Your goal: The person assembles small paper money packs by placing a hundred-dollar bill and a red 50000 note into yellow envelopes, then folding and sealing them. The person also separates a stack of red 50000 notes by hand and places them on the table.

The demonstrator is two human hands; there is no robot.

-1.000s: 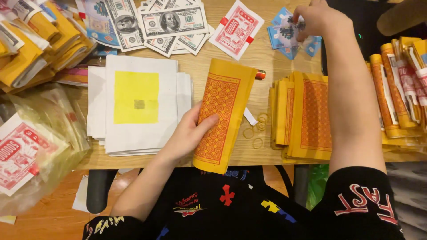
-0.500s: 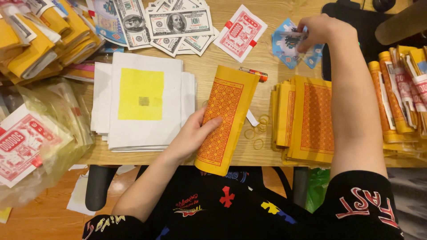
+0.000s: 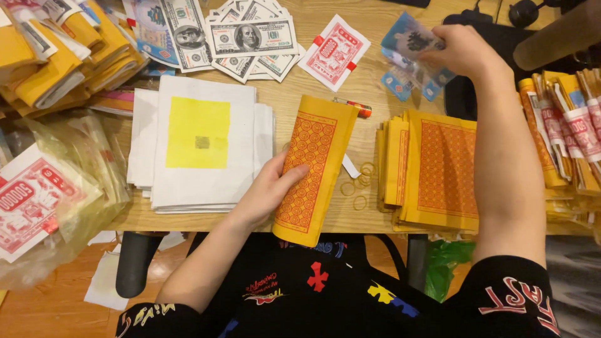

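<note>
My left hand [image 3: 270, 189] grips a folded yellow paper bundle with an orange printed pattern [image 3: 313, 164], lying lengthways near the table's front edge. My right hand [image 3: 462, 51] is stretched to the far side of the table, its fingers closed on a few blue paper notes [image 3: 410, 42] from a small blue pile [image 3: 400, 80]. Between the two hands lies a stack of the same yellow-and-orange sheets [image 3: 438, 169].
White sheets with a yellow square [image 3: 200, 141] lie left of the bundle. Green printed paper notes [image 3: 244, 37] and a red-and-white packet [image 3: 333, 52] sit at the back. Rubber bands [image 3: 357, 188] and a small orange lighter [image 3: 357, 107] lie mid-table. Yellow bundles [image 3: 50, 56] fill the left, wrapped rolls [image 3: 570, 125] the right.
My right hand has drawn nearer with the blue notes in its fingers, lifting them off the pile. My left hand stays on the yellow bundle.
</note>
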